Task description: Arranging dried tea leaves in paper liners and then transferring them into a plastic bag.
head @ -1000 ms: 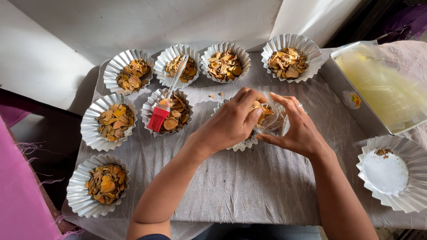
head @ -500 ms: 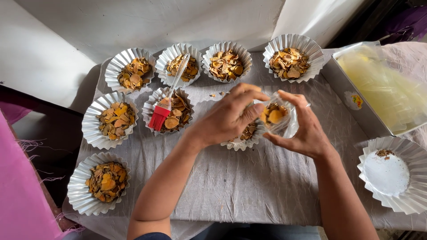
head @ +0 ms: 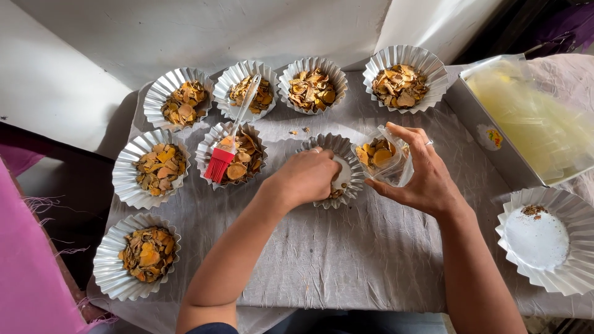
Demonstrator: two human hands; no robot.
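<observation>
The right hand [head: 421,176] grips a small clear bag [head: 385,162] of dried orange slices, tilted beside the left hand [head: 307,178], which is closed inside a fluted foil cup [head: 348,154]. The bag looks light, soft and crinkly; best pinched at its sides.

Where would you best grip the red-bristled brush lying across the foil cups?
Take the brush by its pale handle, coming from above: the handle spans two cup rims, raised and free, while the red bristles rest on dried slices.
</observation>
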